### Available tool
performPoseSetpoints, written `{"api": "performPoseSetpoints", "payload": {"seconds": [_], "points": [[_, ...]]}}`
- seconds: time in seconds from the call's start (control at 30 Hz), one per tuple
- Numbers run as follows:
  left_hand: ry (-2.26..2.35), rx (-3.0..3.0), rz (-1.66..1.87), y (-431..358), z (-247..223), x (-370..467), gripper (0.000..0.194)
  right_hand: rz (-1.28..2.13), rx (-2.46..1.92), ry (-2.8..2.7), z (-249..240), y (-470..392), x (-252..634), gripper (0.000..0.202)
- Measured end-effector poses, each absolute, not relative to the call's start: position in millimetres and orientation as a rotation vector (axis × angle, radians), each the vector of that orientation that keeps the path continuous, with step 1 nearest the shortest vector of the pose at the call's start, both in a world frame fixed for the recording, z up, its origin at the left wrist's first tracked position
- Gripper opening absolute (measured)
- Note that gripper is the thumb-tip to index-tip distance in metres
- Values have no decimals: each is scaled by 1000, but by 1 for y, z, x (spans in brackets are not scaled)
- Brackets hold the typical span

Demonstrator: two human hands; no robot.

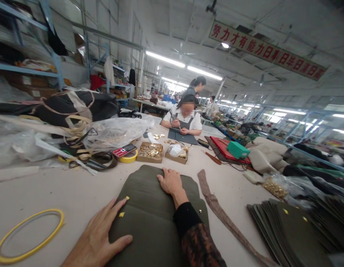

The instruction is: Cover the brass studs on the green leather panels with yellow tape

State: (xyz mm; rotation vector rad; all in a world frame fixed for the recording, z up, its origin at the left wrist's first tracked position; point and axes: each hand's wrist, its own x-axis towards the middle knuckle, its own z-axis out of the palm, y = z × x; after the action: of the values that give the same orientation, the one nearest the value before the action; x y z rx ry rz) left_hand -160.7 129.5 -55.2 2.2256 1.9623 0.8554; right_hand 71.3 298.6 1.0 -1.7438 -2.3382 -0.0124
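Observation:
A dark olive-green fabric panel (149, 200) with rounded far corners lies flat on the table in front of me. My left hand (102, 226) rests at its left edge, fingers spread and thumb out over the fabric. The index fingertip touches a small yellow tape piece (127, 198), and a second yellow tape piece (121, 214) sticks just below it. Toward the far edge, my right hand (171, 181) lies palm down on the panel, with its fingers stretched out. A small metal stud (200, 211) shows near the panel's right edge.
A yellow tape roll (59, 218) lies at left. Beyond the panel stand boxes of gold metal fittings (150, 151). A brown strip (213, 202) and stacked olive panels (283, 230) are at right. Across the table, a person (185, 118) holds a corded tool over dark material.

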Motion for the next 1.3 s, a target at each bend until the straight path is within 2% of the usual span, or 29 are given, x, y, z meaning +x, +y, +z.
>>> {"api": "performPoseSetpoints", "payload": {"seconds": [0.3,0.5,0.57,0.7,0.77,0.93,1.1,1.2,1.3], "points": [[1832,2178,751,72,-21,-145,79,160,-1637,-2299,-9,234,78,56],[1815,2109,716,56,-7,-143,74,183,-1515,-2237,19,211,93,45],[1761,2117,693,42,-2,-146,81,180,-1486,-2201,30,199,115,44],[1650,2251,624,2,0,-152,108,204,-1483,-2156,35,157,174,44],[1647,2316,604,-16,-5,-154,111,278,-1470,-2144,31,128,195,40],[1750,2367,655,-34,-26,-157,103,312,-1372,-2277,23,66,195,33],[1928,2276,705,-30,-30,-162,89,176,-1747,-2110,22,36,197,42],[1945,2202,780,-28,-27,-160,72,353,-1905,-1988,17,25,213,45],[1899,2129,827,-29,-22,-154,65,545,-1900,-1906,10,19,219,43]]}}
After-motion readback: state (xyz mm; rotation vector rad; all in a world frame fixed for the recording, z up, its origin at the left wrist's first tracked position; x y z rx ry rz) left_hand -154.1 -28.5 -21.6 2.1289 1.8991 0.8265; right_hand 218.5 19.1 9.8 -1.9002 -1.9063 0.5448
